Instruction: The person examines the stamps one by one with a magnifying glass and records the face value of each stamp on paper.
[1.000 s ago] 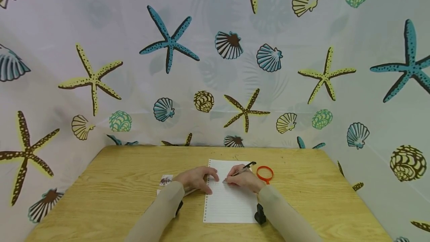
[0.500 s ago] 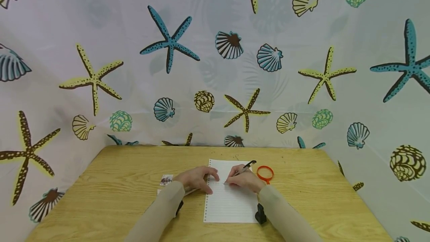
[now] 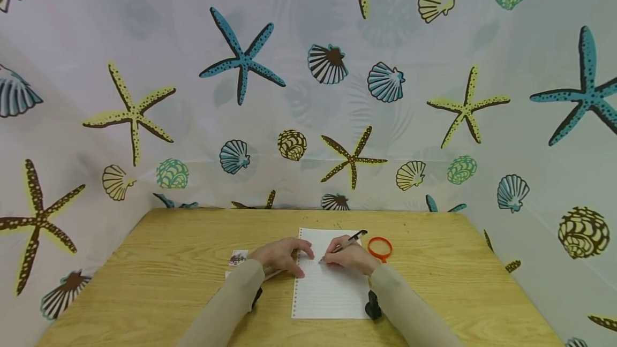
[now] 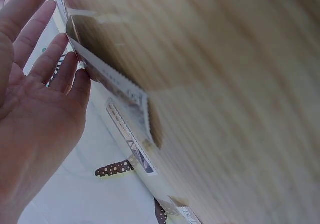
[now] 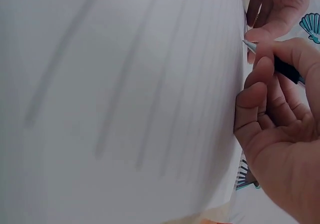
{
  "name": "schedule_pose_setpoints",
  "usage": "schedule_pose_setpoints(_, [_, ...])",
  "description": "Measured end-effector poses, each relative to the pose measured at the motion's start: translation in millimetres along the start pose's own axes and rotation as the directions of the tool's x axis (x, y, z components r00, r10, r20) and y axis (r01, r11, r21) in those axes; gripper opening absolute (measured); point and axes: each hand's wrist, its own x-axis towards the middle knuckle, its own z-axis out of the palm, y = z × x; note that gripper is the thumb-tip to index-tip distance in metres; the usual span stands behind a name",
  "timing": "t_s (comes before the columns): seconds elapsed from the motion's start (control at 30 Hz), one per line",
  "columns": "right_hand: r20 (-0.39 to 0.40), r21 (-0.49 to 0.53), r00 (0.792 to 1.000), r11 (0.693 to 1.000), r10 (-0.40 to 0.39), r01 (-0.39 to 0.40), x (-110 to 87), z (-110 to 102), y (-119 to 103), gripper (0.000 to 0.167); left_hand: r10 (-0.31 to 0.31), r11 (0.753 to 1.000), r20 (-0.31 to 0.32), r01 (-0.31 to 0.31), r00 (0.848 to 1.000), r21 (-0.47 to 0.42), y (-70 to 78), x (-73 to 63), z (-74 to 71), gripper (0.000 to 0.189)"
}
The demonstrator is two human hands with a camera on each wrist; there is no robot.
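Note:
My right hand [image 3: 350, 256] pinches a pen [image 3: 346, 243] between thumb and fingers over a lined sheet of paper [image 3: 332, 299]. The pen's tip meets the paper, by small faint marks too tiny to read. In the right wrist view the pen [image 5: 286, 70] shows a silvery cone and a dark grip. My left hand [image 3: 278, 256] rests across the sheet's punched left edge, fingers relaxed and holding nothing. Close to it, in the left wrist view, stands a curled-up stamp [image 4: 112, 77] with a toothed edge. Another stamp [image 4: 131, 139] lies beyond.
A red-rimmed round magnifying glass [image 3: 380, 249] lies right of the paper, its handle partly behind my right wrist. One stamp [image 3: 238, 258] lies left of my left hand on the wooden table [image 3: 178, 261]. A cloth printed with starfish and shells [image 3: 299, 100] surrounds the table.
The pen tip has shifted very slightly at the same spot on the paper. My left hand, the sheet and the magnifying glass have stayed in place.

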Motion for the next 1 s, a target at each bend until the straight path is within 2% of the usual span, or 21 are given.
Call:
schedule_pose_setpoints(0.37, [-0.022,0.022,1.0,1.0,0.001,0.0,1.8,1,2,0.011,0.012,1.0,-0.008,-0.012,1.0,0.003,1.5,-1.2,0.3,0.033])
schedule_pose_setpoints(0.67, [-0.027,0.039,1.0,0.999,-0.008,0.009,-7.5,-6,4,0.014,0.02,1.0,0.003,-0.02,1.0,0.011,0.4,-0.6,-0.4,0.033])
schedule_pose_setpoints(0.87, [-0.001,0.036,1.0,0.999,0.0,0.0,-7.4,-8,4,0.012,0.028,1.0,0.013,-0.029,1.0,0.005,-4.6,2.6,-0.5,0.033])
schedule_pose_setpoints(1.0, [0.013,0.026,1.0,1.0,0.008,-0.009,-6.0,-7,4,0.012,0.011,1.0,0.006,-0.011,1.0,0.0,-2.2,2.3,0.2,0.034])
